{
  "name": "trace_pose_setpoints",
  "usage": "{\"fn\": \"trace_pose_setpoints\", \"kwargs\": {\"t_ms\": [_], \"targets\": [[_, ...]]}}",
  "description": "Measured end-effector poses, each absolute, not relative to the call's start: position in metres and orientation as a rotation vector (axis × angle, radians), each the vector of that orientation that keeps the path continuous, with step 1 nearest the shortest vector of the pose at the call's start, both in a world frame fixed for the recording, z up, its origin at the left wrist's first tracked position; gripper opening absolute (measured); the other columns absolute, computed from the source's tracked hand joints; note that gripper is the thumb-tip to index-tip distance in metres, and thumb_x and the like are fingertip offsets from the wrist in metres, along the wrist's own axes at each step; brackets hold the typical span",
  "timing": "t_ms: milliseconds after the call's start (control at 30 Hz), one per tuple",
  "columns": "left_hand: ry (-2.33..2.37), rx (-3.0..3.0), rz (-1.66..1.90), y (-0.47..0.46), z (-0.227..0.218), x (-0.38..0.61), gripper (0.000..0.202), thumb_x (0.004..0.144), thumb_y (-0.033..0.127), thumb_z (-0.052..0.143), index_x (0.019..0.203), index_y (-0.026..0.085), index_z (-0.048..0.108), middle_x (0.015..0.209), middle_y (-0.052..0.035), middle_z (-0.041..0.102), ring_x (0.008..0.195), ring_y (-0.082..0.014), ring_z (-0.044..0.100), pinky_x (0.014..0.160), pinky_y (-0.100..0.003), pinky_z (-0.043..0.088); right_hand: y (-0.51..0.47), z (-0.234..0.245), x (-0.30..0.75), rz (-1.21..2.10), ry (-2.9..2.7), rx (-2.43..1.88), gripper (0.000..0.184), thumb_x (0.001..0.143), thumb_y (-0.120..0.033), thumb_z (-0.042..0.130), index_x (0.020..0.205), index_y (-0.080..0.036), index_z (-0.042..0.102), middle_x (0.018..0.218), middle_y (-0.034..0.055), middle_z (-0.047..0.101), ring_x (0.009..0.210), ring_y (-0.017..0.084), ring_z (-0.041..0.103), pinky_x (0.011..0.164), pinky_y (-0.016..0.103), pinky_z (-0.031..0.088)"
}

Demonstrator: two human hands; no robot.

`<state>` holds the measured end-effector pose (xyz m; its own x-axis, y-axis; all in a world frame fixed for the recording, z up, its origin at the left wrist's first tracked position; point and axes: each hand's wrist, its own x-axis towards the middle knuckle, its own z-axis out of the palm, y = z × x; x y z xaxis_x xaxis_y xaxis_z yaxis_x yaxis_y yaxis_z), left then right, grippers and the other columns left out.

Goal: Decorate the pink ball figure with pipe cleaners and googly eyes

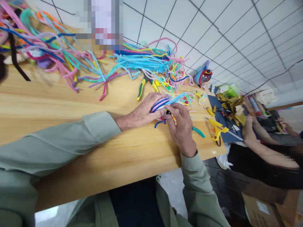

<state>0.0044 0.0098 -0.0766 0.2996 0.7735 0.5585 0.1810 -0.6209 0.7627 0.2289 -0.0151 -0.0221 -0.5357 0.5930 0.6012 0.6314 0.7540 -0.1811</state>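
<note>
A striped pipe-cleaner craft in blue, pink and white rests in my left hand, whose fingers curl around it. A light-blue twisted part sticks out from its right end. Close against its near side, my right hand pinches a small round black piece with a pale spot, between thumb and fingers. My fingers partly hide the craft's underside. Just beyond my left hand lie green-and-yellow pliers. A teal-handled tool shows beside my right hand, its other end hidden.
Bundled pipe cleaners and a loose tangle spread along the table's back. To the right are a yellow glue gun and a red-and-blue pipe-cleaner figure. At the far right a co-worker's arms reach over a dark mat.
</note>
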Motion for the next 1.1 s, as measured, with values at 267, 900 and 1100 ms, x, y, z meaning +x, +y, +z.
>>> {"fn": "trace_pose_setpoints", "kwargs": {"t_ms": [267,900,1100], "targets": [[0.807,2.023,1.331,0.009,-0.076,0.005,0.06,0.117,0.059,0.054,0.166,0.024,0.057,0.171,-0.016,0.059,0.163,-0.0352,0.053,0.141,-0.06,0.043,-0.018,-0.022,0.227,-0.212,-2.342,-0.965,0.036,0.116,-0.023,0.057,0.148,-0.032,0.071,0.137,0.0119,0.076,0.128,0.03,0.073,0.111,0.055,0.062],[0.882,1.863,1.342,0.004,-0.074,0.005,0.054,0.122,0.055,0.042,0.161,0.022,0.06,0.162,-0.0148,0.064,0.155,-0.0298,0.057,0.139,-0.053,0.043,-0.023,-0.028,0.219,-0.252,-2.316,-0.927,0.043,0.117,-0.022,0.055,0.158,-0.03,0.065,0.14,0.0138,0.075,0.131,0.03,0.072,0.114,0.053,0.06],[0.866,1.836,1.385,0.005,-0.077,0.008,0.048,0.12,0.051,0.05,0.156,0.023,0.063,0.158,-0.0138,0.067,0.15,-0.0288,0.061,0.134,-0.051,0.048,-0.015,-0.027,0.231,-0.024,-2.092,-0.97,0.039,0.117,-0.035,0.058,0.156,-0.032,0.064,0.141,0.0125,0.076,0.129,0.03,0.074,0.102,0.05,0.064]]}}
